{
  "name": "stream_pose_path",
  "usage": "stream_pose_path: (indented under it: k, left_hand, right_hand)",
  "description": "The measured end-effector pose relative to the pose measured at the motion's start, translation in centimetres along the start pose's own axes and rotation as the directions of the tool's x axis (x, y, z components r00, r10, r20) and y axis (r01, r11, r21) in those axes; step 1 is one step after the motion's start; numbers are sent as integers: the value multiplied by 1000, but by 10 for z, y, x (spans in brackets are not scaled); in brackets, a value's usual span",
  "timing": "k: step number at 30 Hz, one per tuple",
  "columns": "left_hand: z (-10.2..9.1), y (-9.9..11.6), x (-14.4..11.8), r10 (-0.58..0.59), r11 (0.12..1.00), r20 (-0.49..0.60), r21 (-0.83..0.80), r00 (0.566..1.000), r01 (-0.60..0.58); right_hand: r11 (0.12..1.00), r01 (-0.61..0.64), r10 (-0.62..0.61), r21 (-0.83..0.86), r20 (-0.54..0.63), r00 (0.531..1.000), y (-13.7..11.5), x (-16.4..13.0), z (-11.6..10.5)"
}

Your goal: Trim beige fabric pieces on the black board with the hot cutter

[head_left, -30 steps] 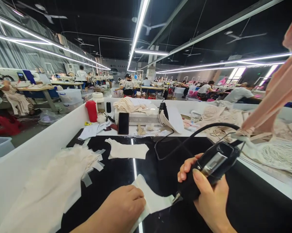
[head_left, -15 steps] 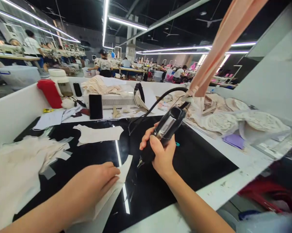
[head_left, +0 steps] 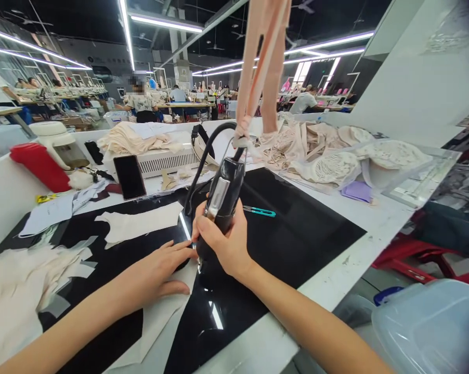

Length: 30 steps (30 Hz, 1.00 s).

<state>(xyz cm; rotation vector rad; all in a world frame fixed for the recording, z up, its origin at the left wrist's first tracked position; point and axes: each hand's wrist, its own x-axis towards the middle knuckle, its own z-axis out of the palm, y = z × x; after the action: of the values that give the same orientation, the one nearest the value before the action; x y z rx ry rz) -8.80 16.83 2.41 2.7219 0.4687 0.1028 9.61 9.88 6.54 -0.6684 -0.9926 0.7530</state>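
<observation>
My right hand (head_left: 226,244) grips a black hand-held electric tool (head_left: 221,202) held upright, its tip down on the glossy black work surface (head_left: 297,234). A black cable (head_left: 207,150) runs up from the tool, which hangs from a pink strap (head_left: 258,62). My left hand (head_left: 156,272) lies flat, fingers spread, on a cream fabric piece (head_left: 156,322) right beside the tool's tip.
Another cream piece (head_left: 141,223) lies further back; a heap of cut fabric (head_left: 12,291) is at the left. A phone (head_left: 130,176), a white box (head_left: 160,161), a red bottle (head_left: 39,166), teal snips (head_left: 260,211) and lace fabric (head_left: 336,156) surround the surface. People work at distant tables.
The view has swung right. My right hand brought the tool upright and closer to my left hand, whose fingers have spread out on the fabric piece.
</observation>
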Motion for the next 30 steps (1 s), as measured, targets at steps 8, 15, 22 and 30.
stream_pose_path:
  k: [8,15,22,30]
  left_hand:
    - [-9,8,1,-61,998,109,36,992,58]
    - [-4,2,0,-42,999,79,12,996,41]
    - [1,-3,-3,-10,1000,26,-12,1000,10]
    - [-4,4,-1,-49,999,73,22,996,47]
  right_hand:
    - [998,-9,7,-67,-30,1000,3,2,6]
    - [999,-15,15,-39,0,1000,3,-1,6]
    - [992,14,-22,-126,-67,998,5,0,9]
    - [998,-27,26,-55,-18,1000,-2,-8,13]
